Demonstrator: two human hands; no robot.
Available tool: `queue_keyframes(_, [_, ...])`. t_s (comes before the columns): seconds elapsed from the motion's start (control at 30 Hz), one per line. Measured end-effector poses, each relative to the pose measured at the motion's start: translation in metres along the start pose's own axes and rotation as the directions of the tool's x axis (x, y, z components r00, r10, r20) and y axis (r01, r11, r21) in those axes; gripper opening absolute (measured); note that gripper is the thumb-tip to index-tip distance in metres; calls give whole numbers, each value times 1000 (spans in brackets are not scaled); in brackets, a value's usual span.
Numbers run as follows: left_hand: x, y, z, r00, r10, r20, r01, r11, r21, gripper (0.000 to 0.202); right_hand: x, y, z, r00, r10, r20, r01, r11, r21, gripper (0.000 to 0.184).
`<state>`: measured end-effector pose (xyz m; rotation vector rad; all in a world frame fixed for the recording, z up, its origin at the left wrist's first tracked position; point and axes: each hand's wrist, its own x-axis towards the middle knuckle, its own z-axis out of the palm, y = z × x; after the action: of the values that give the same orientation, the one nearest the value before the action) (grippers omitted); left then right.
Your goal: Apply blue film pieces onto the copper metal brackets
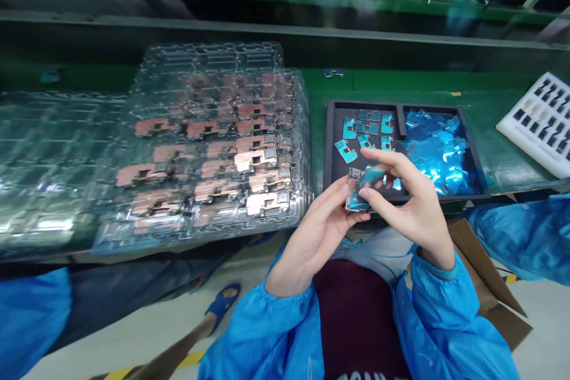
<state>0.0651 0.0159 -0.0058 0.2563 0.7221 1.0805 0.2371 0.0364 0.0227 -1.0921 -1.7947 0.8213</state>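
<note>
My left hand (323, 217) is closed on the edge of a small circuit board (355, 174), with a metal connector at its top. Over the board's face lies a shiny blue protective film (373, 176), its upper part lifted. My right hand (407, 199) pinches that film between thumb and fingers. Both hands are just above the near edge of a black divided tray (330, 148). In the tray's left compartment lie several boards with blue film (346, 151). Crumpled blue film pieces (439, 148) fill its right compartment.
Stacked clear plastic trays (214, 59) holding several copper-coloured boards (207, 129) stand to the left. A white holder (541, 122) with dark pieces is at the right. One board (333, 73) lies behind the black tray. An open cardboard box (485, 273) and co-workers' blue sleeves (525, 234) are nearby.
</note>
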Motion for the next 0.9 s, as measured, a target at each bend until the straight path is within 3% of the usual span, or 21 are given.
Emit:
queue_keyframes(0.43, [0,0,-1,1000,1,-6,-1,1000,1,11,-1,2,-1,997,-79,13,80,994,-76,43])
queue_keyframes(0.7, [-3,3,2,999,50,-10,-49,991,125,26,-3,4,1,994,-107,29,109,991,-76,44])
queue_keyframes(0.9, [-5,1,0,993,114,-37,-106,978,178,29,-6,7,7,979,-205,-8,199,959,-203,42])
